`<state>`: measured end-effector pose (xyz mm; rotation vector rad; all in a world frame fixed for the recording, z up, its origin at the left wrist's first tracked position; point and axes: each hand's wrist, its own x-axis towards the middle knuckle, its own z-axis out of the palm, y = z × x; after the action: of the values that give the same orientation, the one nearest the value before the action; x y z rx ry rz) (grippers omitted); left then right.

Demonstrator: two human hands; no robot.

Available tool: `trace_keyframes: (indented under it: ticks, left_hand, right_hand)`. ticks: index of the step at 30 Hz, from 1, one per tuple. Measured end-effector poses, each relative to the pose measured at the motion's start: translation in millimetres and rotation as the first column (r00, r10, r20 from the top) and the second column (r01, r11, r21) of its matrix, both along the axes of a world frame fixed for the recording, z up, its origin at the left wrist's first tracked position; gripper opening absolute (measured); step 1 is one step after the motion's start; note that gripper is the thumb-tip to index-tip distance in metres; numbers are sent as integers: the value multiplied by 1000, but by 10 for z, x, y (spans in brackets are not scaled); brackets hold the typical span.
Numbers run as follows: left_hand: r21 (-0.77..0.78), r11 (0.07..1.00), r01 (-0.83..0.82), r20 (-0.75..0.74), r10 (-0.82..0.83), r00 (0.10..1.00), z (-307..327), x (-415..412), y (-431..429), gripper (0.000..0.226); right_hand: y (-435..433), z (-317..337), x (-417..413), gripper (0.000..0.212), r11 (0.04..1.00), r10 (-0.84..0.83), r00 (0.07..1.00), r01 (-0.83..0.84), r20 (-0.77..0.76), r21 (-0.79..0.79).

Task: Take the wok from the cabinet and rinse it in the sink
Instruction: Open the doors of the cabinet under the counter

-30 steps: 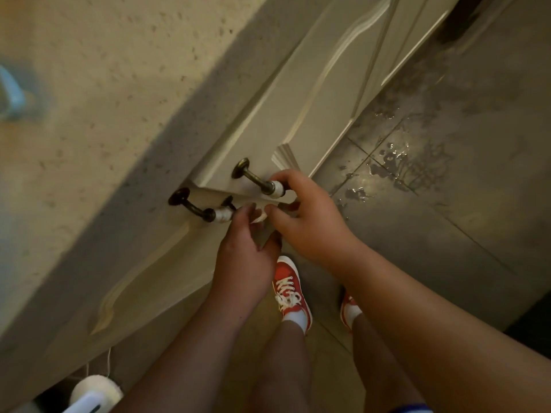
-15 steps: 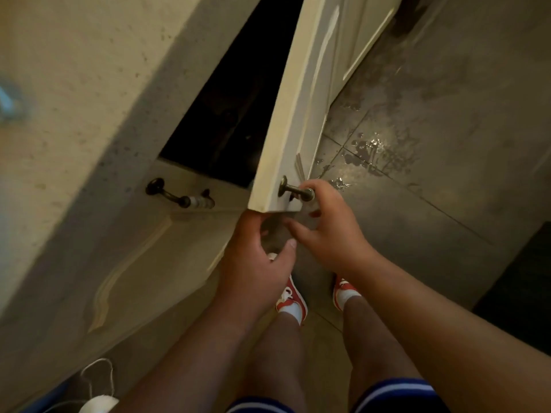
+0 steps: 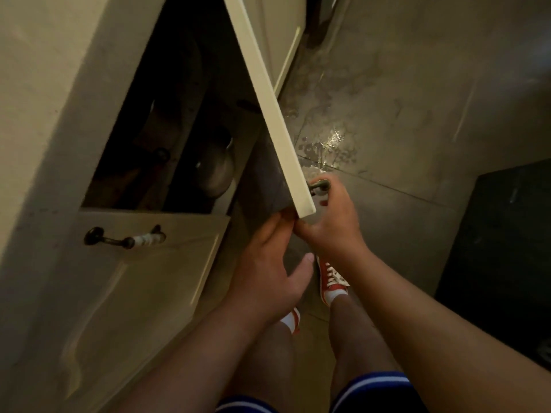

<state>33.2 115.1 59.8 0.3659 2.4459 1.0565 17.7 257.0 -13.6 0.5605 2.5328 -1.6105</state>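
Swung wider than half a second ago, the right cabinet door (image 3: pixel 268 93) now stands edge-on, baring the dark cabinet (image 3: pixel 167 120), where a grey metal vessel (image 3: pixel 214 171), perhaps the wok, sits low near the opening; its long axis cannot be told. The right hand (image 3: pixel 331 225) is curled around the door's handle (image 3: pixel 319 186), while the left hand (image 3: pixel 268 275) is loosely spread, fingertips on the door's lower corner, gripping nothing. Wet floor (image 3: pixel 387 129) lies clear to the right; the left door (image 3: pixel 143 263) is shut.

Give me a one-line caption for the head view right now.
Right hand on the handle swings the cabinet door open, left hand at its edge, revealing metal cookware inside.
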Motion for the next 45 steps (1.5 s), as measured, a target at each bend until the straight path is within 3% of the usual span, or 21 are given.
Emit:
trace_keyframes:
  ticks: [4,7,11,13,15,18,23,30,40,45]
  left_hand:
    - [10,992,127,-146,-124,982,56,-101,133,65]
    - [-47,993,112,-293,-121,948,88,-240,221,73]
    - [-76,986,151,-497,-169,851,110,-522,335,76]
    - [-131,967,220,-542,-256,800,116,-646,387,75]
    - [-216,939,268,-550,-344,761,117,-730,454,75]
    - [-323,909,264,-553,-407,727,121,-819,589,79]
    - [-296,896,329,-546,-442,712,134,-1040,895,79]
    - [-401,855,329,-543,-511,667,160,-1388,1359,82]
    - [-456,877,151,-544,-409,733,155,-1638,2112,88]
    - [-469,879,82,-538,-358,763,170,-1757,2372,91]
  right_hand:
    - [133,-1,12,62,989,-142,990,142,6,-50]
    - [262,8,20,67,984,-168,986,169,20,-50]
    - [430,5,11,71,982,-189,981,189,34,-14]
    - [516,-18,14,76,965,-247,967,252,69,-76]
    - [606,-44,36,79,923,-325,941,338,99,-184]
    - [741,-87,57,52,901,-375,924,383,78,-204]
    - [985,-63,-69,54,911,-361,930,367,68,-186]
    - [1503,-144,-421,24,872,-431,902,415,-5,-258]
    - [2178,-244,-1017,11,896,-391,919,367,-48,-251]
    - [2366,-258,-1276,17,900,-388,916,353,-104,-257]
